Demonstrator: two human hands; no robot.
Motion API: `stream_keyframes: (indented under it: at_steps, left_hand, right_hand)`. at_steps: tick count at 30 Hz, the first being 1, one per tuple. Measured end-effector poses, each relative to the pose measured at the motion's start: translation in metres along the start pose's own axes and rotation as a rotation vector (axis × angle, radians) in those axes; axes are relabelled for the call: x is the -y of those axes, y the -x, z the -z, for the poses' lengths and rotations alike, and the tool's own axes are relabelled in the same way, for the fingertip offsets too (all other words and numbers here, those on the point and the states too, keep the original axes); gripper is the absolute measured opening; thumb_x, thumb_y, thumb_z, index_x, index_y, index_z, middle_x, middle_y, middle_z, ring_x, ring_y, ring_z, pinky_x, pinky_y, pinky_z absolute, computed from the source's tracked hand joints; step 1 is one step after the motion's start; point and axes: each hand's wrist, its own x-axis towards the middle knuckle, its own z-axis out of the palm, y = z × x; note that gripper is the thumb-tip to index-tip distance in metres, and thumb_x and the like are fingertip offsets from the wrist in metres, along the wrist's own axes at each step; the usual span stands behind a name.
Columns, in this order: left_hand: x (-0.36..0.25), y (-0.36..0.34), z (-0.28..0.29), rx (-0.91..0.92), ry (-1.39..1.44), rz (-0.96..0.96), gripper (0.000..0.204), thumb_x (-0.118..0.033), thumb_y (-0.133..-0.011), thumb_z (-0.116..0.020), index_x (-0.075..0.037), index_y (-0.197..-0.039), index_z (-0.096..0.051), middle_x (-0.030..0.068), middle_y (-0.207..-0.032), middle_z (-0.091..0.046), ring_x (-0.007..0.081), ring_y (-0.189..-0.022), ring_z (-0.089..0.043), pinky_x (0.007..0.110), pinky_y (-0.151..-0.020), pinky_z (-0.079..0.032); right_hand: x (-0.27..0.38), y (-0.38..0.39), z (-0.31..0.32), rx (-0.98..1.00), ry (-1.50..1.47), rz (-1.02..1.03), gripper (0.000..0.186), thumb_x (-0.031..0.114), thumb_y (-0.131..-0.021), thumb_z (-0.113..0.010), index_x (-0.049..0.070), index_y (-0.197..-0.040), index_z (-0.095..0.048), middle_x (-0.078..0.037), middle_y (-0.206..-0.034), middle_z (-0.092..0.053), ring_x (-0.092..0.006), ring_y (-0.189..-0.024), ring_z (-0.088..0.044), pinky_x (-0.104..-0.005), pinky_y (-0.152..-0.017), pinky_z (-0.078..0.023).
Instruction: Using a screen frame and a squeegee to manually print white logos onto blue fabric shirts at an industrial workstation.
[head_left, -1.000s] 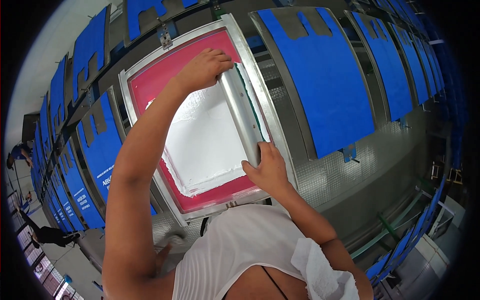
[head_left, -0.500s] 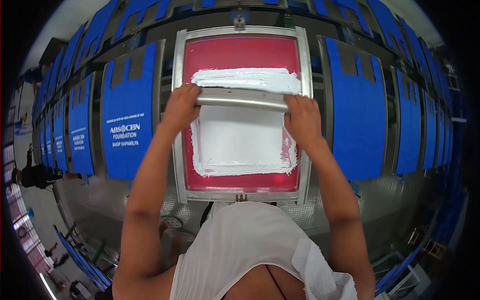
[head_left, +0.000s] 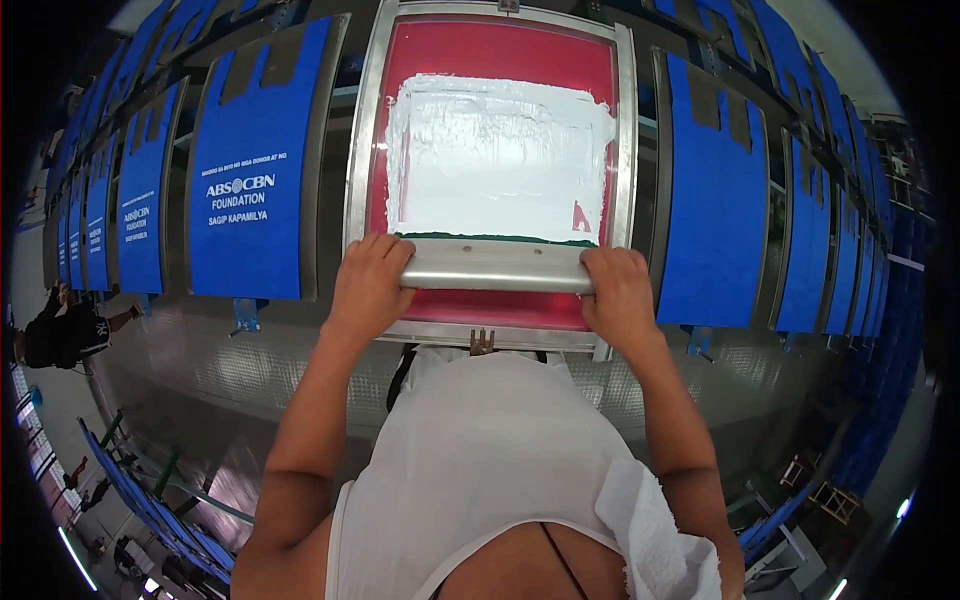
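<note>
A metal-handled squeegee [head_left: 497, 268] lies across the near part of a screen printing frame [head_left: 627, 150]. My left hand [head_left: 370, 283] is closed round its left end and my right hand [head_left: 620, 290] round its right end. The squeegee's dark green blade edge shows along its far side. Beyond it, white ink [head_left: 500, 150] covers a broad rectangle of the red mesh [head_left: 500, 50], thicker along the borders. A small red patch shows through the ink near its lower right corner. What lies under the mesh is hidden.
Blue cut fabric panels [head_left: 255, 250] with white print lie on boards to the left. Plain blue panels [head_left: 712, 240] line the right. A metal clamp [head_left: 482, 341] sits at the frame's near edge. At far left another person [head_left: 70, 330] stands by the row.
Both hands have drawn the squeegee toward me, from the frame's middle to its near end. White ink now coats the area behind it. The view has shifted slightly.
</note>
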Motion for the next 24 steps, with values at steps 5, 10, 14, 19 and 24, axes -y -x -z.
stream_keyframes:
  at_steps: [5, 10, 14, 19, 24]
  left_hand:
    - [-0.008, 0.049, -0.018, 0.01, 0.038, 0.004, 0.041, -0.003, -0.055, -0.07, -0.004, -0.095, -0.06, 0.0098, -0.089, -0.058, 0.028, -0.087, -0.054, 0.04, -0.077, -0.042]
    - [-0.007, 0.056, -0.038, 0.019, 0.058, 0.028, 0.044, -0.003, -0.053, -0.071, -0.004, -0.096, -0.059, 0.0121, -0.095, -0.06, 0.0289, -0.09, -0.056, 0.041, -0.082, -0.042]
    - [-0.007, 0.08, -0.06, 0.003, 0.007, 0.05, 0.047, -0.005, -0.052, -0.072, -0.005, -0.097, -0.06, 0.0135, -0.101, -0.063, 0.0306, -0.094, -0.058, 0.042, -0.088, -0.042]
    - [0.026, 0.018, -0.062, -0.059, -0.005, 0.035, 0.049, -0.003, -0.051, -0.072, -0.006, -0.099, -0.062, 0.0141, -0.103, -0.063, 0.0309, -0.098, -0.058, 0.043, -0.089, -0.043]
    - [0.065, -0.131, -0.034, -0.148, -0.063, 0.058, 0.033, -0.005, -0.059, -0.07, -0.005, -0.092, -0.067, 0.0165, -0.086, -0.066, 0.0338, -0.081, -0.064, 0.042, -0.075, -0.05]
  right_hand:
    - [0.021, 0.046, -0.028, 0.067, -0.008, -0.054, 0.048, -0.003, -0.057, -0.061, 0.005, -0.105, -0.058, -0.01, -0.096, -0.058, -0.0272, -0.095, -0.055, -0.0447, -0.095, -0.037]
    - [0.018, 0.047, -0.047, 0.172, -0.017, -0.138, 0.048, -0.002, -0.055, -0.063, 0.005, -0.103, -0.059, -0.01, -0.101, -0.06, -0.0266, -0.099, -0.056, -0.0468, -0.1, -0.035]
    - [0.026, 0.067, -0.066, 0.087, -0.01, -0.123, 0.049, -0.001, -0.053, -0.065, 0.006, -0.101, -0.06, -0.01, -0.098, -0.062, -0.0261, -0.096, -0.058, -0.0495, -0.104, -0.032]
    - [-0.01, 0.004, -0.071, -0.017, 0.031, -0.088, 0.046, 0.002, -0.055, -0.067, 0.008, -0.1, -0.062, -0.008, -0.095, -0.063, -0.0243, -0.094, -0.059, -0.0485, -0.108, -0.027]
    - [-0.077, -0.123, -0.054, -0.163, 0.184, -0.021, 0.041, 0.003, -0.059, -0.066, 0.01, -0.099, -0.065, -0.01, -0.09, -0.066, -0.0283, -0.085, -0.061, -0.0482, -0.103, -0.034]
